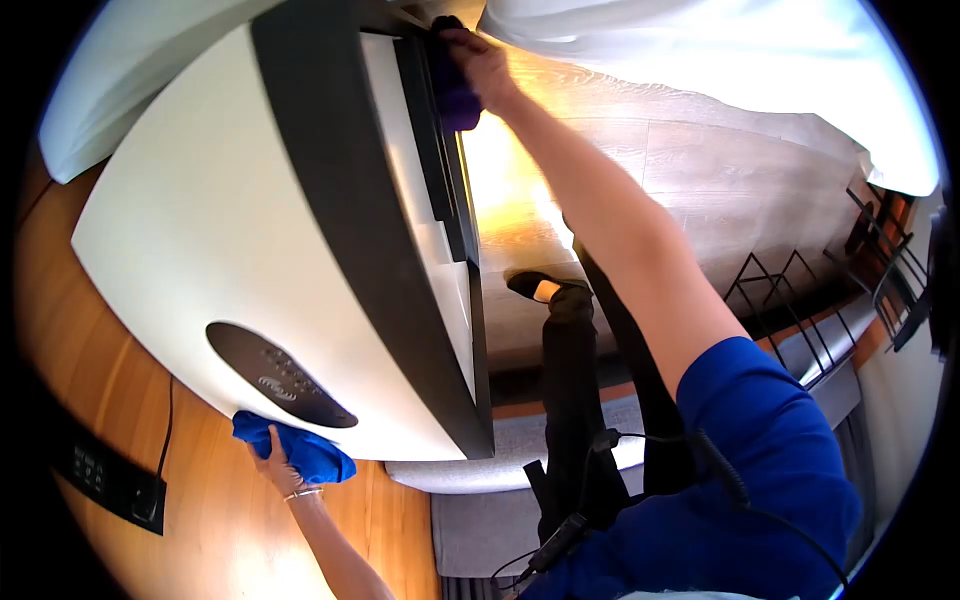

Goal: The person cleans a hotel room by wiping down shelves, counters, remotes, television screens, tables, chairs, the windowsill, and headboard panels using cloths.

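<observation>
At the lower left my left hand (277, 467) is closed on a folded blue cloth (318, 455), which rests against the edge of the white top beside a dark oval control panel (280, 374). Up at the top, my right hand (482, 72) grips a dark purple cloth (458, 105) against the dark front edge of the same white and black bedside cabinet (225, 200). The cloth partly hides the fingertips there. The panel carries small printed symbols, including a wireless-charging sign.
White bedding (740, 50) hangs at the upper right above the wooden floor (690, 170). Black wire racks (790, 300) stand at the right. A wood panel (210, 500) with a black socket strip (105, 485) and cord lies to the left. A grey upholstered seat (480, 520) is below.
</observation>
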Demonstrator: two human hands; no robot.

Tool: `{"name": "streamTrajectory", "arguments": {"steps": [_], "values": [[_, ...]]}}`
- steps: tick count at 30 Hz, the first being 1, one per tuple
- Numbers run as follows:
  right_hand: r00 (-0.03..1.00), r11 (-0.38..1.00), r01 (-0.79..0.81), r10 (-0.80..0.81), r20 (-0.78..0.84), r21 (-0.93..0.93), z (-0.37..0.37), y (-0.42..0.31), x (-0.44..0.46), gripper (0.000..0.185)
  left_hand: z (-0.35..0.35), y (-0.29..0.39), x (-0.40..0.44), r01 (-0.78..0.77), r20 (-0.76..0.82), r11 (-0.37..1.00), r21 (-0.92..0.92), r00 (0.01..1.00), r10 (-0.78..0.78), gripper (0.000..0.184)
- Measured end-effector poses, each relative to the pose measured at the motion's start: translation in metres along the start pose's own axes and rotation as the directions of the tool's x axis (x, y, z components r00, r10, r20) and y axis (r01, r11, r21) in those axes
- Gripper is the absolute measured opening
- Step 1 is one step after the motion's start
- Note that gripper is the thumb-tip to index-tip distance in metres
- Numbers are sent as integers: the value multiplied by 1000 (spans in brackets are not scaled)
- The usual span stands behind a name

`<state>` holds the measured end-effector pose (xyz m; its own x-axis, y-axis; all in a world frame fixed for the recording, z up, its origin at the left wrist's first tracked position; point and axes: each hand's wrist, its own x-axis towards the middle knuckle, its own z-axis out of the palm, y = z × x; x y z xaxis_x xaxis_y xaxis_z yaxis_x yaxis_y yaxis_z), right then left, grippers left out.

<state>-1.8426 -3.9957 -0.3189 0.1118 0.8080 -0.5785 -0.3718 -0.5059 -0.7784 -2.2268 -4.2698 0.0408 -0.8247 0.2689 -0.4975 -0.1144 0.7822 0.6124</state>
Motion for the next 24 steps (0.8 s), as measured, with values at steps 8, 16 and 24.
{"name": "streamTrajectory", "arguments": {"steps": [8, 16, 24], "values": [[188, 434, 80, 877, 441, -897, -110, 142, -317, 40, -19, -8, 17, 17, 14, 994, 106, 1000, -19, 54], [712, 775, -414, 603, 359, -478, -38, -14, -207, 56, -20, -8, 20, 62, 56, 987, 145, 996, -71, 50], [812, 511, -23, 511, 282, -859, -15, -24, -197, 31, -8, -4, 16, 38, 57, 993, 113, 997, -45, 51]]}}
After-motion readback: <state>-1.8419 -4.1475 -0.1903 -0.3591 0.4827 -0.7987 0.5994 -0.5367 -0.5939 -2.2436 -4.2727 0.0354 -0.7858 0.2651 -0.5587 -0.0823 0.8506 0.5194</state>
